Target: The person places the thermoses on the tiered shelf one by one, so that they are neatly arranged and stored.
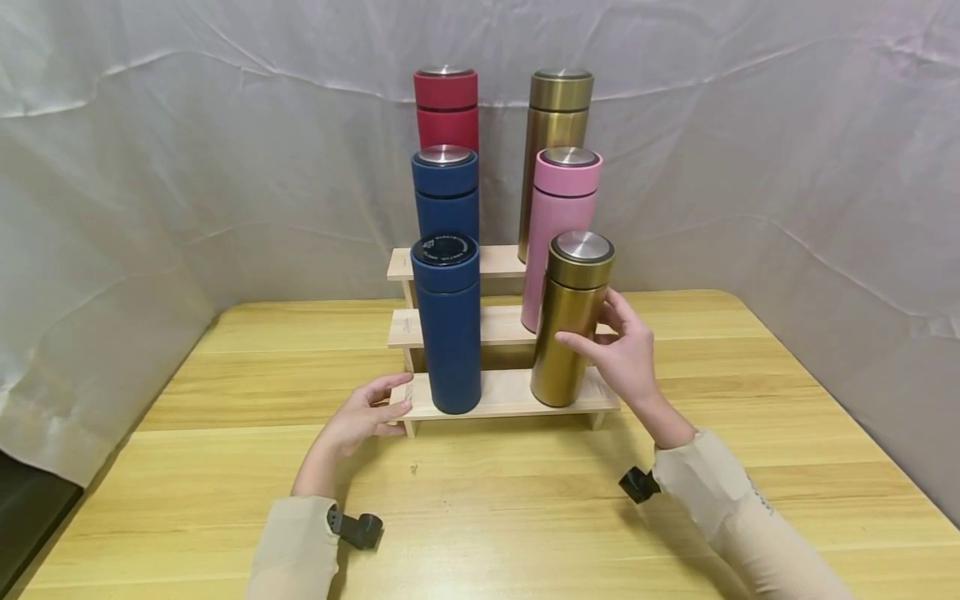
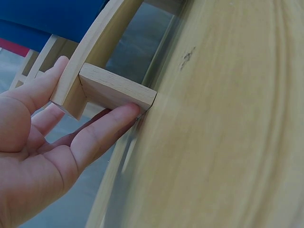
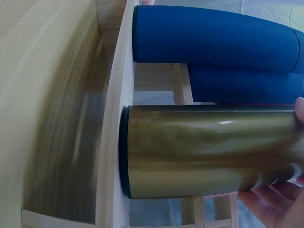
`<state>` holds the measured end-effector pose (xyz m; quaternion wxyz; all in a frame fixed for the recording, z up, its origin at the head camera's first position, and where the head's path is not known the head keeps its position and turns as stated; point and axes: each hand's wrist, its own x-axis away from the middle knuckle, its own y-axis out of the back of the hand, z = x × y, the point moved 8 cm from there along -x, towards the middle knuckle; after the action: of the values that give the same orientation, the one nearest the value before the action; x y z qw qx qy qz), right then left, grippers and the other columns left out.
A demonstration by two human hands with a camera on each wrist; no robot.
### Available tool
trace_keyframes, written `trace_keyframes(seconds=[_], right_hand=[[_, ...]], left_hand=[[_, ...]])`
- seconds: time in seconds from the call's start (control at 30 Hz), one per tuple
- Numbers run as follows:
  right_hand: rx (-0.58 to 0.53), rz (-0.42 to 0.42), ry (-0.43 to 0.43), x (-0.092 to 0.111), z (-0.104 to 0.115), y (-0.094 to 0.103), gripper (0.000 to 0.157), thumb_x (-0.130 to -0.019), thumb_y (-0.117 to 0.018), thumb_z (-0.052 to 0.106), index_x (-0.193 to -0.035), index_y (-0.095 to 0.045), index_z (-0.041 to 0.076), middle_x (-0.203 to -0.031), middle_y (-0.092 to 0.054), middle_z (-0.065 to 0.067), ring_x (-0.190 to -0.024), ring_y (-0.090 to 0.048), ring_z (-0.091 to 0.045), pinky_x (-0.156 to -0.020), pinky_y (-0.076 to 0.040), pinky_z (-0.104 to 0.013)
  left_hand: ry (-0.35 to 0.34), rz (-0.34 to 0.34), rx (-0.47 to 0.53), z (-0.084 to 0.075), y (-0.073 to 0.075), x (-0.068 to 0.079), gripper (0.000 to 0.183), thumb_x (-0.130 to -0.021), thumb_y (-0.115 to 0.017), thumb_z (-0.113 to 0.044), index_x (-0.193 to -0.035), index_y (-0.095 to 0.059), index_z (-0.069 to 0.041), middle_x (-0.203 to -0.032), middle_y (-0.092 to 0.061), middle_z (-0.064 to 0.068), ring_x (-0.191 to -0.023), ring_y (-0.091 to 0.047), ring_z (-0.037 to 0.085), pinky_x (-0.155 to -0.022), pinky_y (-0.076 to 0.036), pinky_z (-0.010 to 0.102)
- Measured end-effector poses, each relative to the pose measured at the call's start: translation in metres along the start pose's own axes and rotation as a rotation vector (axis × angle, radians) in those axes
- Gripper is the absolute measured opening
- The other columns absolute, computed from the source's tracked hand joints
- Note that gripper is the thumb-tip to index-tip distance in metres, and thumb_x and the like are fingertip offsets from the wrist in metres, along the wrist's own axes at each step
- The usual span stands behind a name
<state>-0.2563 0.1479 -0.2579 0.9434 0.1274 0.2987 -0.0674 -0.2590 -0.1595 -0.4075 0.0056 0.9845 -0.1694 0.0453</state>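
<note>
My right hand (image 1: pixel 628 354) grips a gold thermos bottle (image 1: pixel 567 337) with a silver lid top, thumb in front and fingers behind. That bottle stands at the right of the lowest step of a three-step wooden stand (image 1: pixel 510 398), its base against the plank (image 3: pixel 113 142) in the right wrist view. With my left hand (image 1: pixel 367 412) I hold the left end of the same step. The left wrist view has the thumb on the plank's end and a finger against the stand's leg (image 2: pixel 116 85). A dark blue thermos (image 1: pixel 450 342) stands at the lowest step's left.
On the middle step are another blue thermos (image 1: pixel 446 204) and a pink one (image 1: pixel 561 225). A red thermos (image 1: pixel 447 96) and a second gold thermos (image 1: pixel 560 96) occupy the top step. Grey cloth (image 1: pixel 300 167) surrounds the back and sides of the wooden table (image 1: pixel 480 517).
</note>
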Motion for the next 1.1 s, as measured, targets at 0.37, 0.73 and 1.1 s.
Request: trace_keyframes(seconds=[0.37, 0.73, 1.1], right_hand=[[0.068, 0.076, -0.034, 0.003, -0.002, -0.004, 0.066, -0.070, -0.076, 0.003, -0.127, -0.043, 0.003, -0.108, -0.058, -0.016, -0.091, -0.053, -0.014, -0.065, -0.049, -0.019], [0.065, 0.113, -0.013, 0.009, 0.002, 0.000, 0.067, -0.076, -0.069, 0.002, -0.133, -0.035, 0.003, -0.117, -0.053, -0.017, -0.100, -0.051, -0.021, -0.075, -0.049, -0.024], [0.071, -0.146, 0.350, 0.025, 0.030, 0.032, 0.025, -0.075, -0.058, -0.017, -0.100, -0.056, -0.014, -0.093, -0.060, -0.025, -0.089, -0.057, -0.013, -0.072, -0.049, -0.017]], left_hand=[[0.007, -0.004, 0.014, 0.002, 0.002, 0.003, 0.053, -0.088, -0.055, -0.004, -0.135, -0.032, 0.003, -0.140, -0.006, 0.031, -0.120, -0.027, 0.041, -0.081, -0.048, 0.045], [0.001, 0.002, -0.027, -0.002, 0.000, 0.000, 0.055, -0.086, -0.059, -0.007, -0.134, -0.034, 0.004, -0.132, -0.023, 0.032, -0.112, -0.039, 0.037, -0.079, -0.050, 0.044], [-0.072, -0.196, -0.517, -0.038, 0.007, 0.014, 0.048, -0.086, -0.060, -0.018, -0.128, -0.045, 0.000, -0.132, -0.039, 0.022, -0.117, -0.035, 0.042, -0.091, -0.039, 0.052]])
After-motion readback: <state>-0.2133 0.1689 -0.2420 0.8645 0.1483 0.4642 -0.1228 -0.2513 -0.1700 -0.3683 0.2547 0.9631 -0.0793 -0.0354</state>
